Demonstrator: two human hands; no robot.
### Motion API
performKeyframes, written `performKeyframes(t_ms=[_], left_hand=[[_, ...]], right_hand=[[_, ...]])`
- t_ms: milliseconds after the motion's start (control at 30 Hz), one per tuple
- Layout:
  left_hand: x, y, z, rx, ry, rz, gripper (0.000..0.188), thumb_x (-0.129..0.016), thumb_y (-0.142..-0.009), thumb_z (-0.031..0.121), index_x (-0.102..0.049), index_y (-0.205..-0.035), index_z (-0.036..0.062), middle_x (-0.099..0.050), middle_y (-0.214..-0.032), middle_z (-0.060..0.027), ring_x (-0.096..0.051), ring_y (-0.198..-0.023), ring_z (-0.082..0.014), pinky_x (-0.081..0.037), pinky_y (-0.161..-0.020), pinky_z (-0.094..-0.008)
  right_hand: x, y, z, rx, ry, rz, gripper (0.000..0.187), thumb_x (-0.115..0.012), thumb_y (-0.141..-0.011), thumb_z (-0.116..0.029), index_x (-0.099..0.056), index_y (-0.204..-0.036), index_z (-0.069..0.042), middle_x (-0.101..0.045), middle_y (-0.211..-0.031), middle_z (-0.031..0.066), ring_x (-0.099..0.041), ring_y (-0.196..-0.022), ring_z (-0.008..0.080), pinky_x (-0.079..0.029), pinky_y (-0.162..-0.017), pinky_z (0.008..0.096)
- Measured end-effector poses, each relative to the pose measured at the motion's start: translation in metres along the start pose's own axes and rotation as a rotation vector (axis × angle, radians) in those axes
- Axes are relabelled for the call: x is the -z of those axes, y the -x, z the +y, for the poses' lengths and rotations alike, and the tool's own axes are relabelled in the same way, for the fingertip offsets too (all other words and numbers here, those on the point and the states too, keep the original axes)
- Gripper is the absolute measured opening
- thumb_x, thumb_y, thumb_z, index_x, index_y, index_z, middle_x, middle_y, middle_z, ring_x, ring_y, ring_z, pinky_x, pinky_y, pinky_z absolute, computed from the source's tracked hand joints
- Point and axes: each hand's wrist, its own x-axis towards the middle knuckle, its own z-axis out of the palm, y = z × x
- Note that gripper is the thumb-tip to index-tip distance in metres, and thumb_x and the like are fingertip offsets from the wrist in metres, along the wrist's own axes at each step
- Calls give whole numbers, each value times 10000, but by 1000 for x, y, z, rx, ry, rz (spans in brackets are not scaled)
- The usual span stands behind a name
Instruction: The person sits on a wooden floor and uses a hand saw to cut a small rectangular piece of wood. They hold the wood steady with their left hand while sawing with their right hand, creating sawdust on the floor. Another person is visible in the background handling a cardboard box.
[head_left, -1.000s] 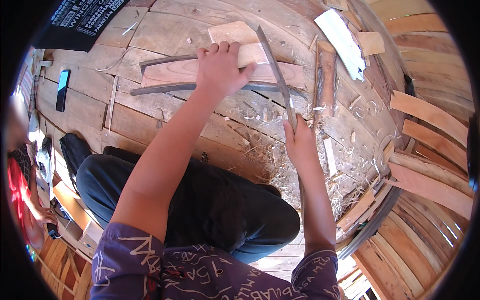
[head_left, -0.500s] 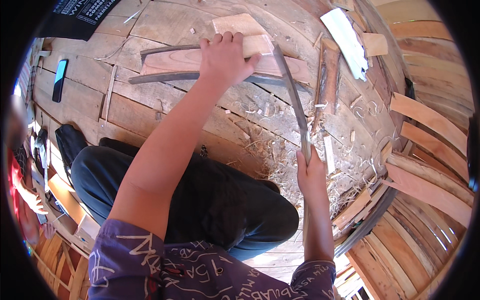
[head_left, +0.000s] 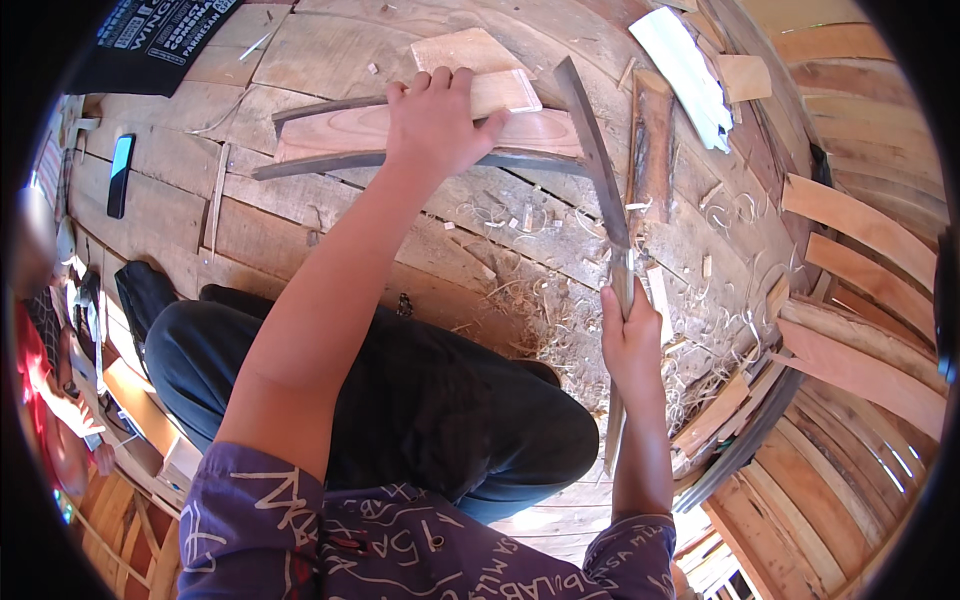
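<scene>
My left hand (head_left: 432, 125) is closed over a small pale wooden block (head_left: 512, 92), fingers over its far side and thumb toward me. Beneath the block lies a longer pinkish board (head_left: 335, 135), between two dark curved strips; the nearer dark strip (head_left: 320, 166) runs along the board's front. My right hand (head_left: 632, 335) is wrapped round the long handle of a machete-like knife (head_left: 598, 165). Its dark blade points away from me, tilted a little left, just right of the block's cut end and apart from it. Another flat pale wood piece (head_left: 465, 50) lies behind the block.
Wood shavings (head_left: 550, 290) litter the plank floor before my knees. A bark-edged piece (head_left: 652, 145) and a white sheet-like thing (head_left: 685, 75) lie at right. Curved boards (head_left: 860, 225) stand farther right. At left are a phone (head_left: 120, 175) and another person's red sleeve (head_left: 35, 370).
The knife has swung right and slightly back toward me, off the block's end. My left hand and the block have shifted slightly left.
</scene>
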Motion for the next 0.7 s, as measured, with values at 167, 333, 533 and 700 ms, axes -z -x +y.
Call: performKeyframes(t_ms=[167,333,533,700], left_hand=[[-1,-1,4,-14,14,20,570,-588,-855,511,-562,-1212,68,-613,-1125,-119,-574,-1086,-294,-333,-962,-508],[-1,0,5,-22,30,48,561,-594,-852,512,-568,-1191,65,-622,-1095,-123,-589,-1059,-299,-337,-952,-511],[1,-1,3,-10,9,18,567,-583,-858,519,-565,-1187,58,-621,-1101,-123,-588,-1065,-294,-338,-952,-508],[1,-3,3,-2,-9,-18,581,-551,-875,525,-550,-1223,60,-613,-1128,-130,-576,-1091,-298,-336,-956,-509]], right_hand=[[-18,-31,-2,99,15,20,237,-547,-968,-210,-549,-1053,11,-596,-687,268,-606,-681,476,-449,-567,501],[-26,-44,-3,79,45,-34,236,-543,-967,-222,-541,-1047,0,-603,-693,266,-607,-694,479,-452,-582,516],[-30,-35,-3,52,68,-30,220,-541,-967,-216,-541,-1028,-5,-607,-699,267,-610,-693,485,-456,-571,519],[-28,-42,-10,100,76,-34,219,-544,-962,-200,-543,-1036,6,-609,-710,274,-612,-710,483,-461,-586,521]])
